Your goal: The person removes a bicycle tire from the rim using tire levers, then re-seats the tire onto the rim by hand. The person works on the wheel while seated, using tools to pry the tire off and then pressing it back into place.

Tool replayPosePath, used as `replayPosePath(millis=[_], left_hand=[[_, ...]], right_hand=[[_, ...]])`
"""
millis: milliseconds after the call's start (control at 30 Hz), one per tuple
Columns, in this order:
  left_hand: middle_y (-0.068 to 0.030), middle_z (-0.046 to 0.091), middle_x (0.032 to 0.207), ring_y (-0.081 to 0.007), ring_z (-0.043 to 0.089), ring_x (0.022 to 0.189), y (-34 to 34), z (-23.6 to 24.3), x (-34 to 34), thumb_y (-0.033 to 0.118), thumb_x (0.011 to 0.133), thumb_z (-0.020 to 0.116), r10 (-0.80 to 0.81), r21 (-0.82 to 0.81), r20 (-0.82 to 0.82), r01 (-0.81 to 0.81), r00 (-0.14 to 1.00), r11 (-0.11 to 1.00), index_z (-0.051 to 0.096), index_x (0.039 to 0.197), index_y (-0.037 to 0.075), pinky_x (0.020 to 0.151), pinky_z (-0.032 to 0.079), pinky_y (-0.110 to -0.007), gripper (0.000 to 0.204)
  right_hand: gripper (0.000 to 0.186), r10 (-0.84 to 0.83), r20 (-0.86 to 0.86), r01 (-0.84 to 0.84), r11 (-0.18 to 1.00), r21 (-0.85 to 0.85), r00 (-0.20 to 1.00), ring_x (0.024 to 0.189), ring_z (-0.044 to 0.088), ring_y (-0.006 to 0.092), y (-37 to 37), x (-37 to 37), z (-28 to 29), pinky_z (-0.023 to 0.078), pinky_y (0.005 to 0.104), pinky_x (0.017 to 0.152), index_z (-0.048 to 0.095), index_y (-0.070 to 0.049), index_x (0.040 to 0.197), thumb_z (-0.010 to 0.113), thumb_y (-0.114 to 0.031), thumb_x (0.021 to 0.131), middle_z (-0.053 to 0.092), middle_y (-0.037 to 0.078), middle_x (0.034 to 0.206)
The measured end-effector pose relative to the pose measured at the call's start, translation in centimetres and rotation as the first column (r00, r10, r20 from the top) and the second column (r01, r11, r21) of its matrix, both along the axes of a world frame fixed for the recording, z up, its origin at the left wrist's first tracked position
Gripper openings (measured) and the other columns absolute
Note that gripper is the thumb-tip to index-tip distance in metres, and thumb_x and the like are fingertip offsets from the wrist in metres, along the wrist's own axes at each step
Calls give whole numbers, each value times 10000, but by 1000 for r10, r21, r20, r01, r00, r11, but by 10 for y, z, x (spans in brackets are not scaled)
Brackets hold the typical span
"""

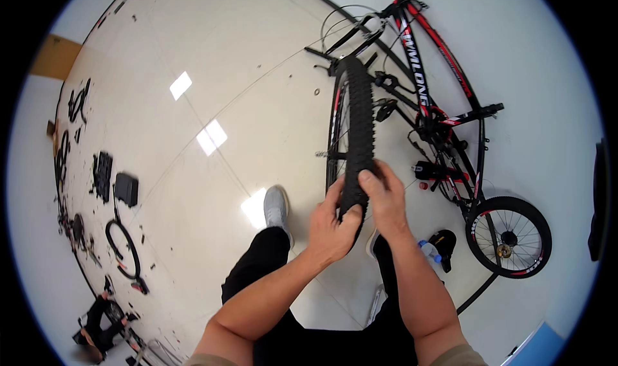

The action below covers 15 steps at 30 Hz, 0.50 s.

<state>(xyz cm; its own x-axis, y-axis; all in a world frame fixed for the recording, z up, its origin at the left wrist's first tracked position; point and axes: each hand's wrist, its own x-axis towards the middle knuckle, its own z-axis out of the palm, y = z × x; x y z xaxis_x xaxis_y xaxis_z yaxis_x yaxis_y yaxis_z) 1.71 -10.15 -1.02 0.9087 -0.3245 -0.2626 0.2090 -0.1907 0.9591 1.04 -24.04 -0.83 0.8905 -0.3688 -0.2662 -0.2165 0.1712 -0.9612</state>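
Observation:
A bicycle wheel with a black knobby tire [358, 118] stands upright in front of me, its tread turned toward me. Its dark rim [334, 134] with red and white markings shows on the left side, and an axle end sticks out there. My left hand [331, 229] is wrapped round the near part of the tire from the left, thumb on the tread. From the right, my right hand [386, 195] grips the tire slightly farther up, its thumb also pressed on the tread. Fingers on the far sides are partly hidden.
A black and red bicycle frame [412, 57] lies at right, beside another wheel [508, 237]. A black saddle [442, 244] and a plastic bottle [427, 250] are near my right leg. Black cases [126, 189] and scattered parts lie left; another person [96, 327] is at lower left.

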Motion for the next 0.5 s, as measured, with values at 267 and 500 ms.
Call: replayPosePath(millis=[267, 500], left_hand=[[-106, 676, 915, -299, 631, 873, 3, 7, -5, 378, 822, 737, -108, 254, 317, 25, 942, 967, 635, 1268, 50, 894, 463, -441, 563], [-60, 650, 1061, -146, 596, 963, 4, -4, 36, 285, 986, 699, 213, -306, -85, -229, 973, 924, 627, 1224, -2, 843, 497, -305, 379]], right_hand=[[453, 63, 2, -58, 905, 421, 998, 920, 671, 161, -16, -1, 12, 548, 301, 820, 637, 58, 1260, 663, -321, 1012, 709, 104, 1042], [408, 98, -20, -89, 958, 274, 995, 932, 626, 120, 6, -4, 10, 496, 276, 853, 665, 39, 1209, 711, -302, 990, 698, 54, 1066]])
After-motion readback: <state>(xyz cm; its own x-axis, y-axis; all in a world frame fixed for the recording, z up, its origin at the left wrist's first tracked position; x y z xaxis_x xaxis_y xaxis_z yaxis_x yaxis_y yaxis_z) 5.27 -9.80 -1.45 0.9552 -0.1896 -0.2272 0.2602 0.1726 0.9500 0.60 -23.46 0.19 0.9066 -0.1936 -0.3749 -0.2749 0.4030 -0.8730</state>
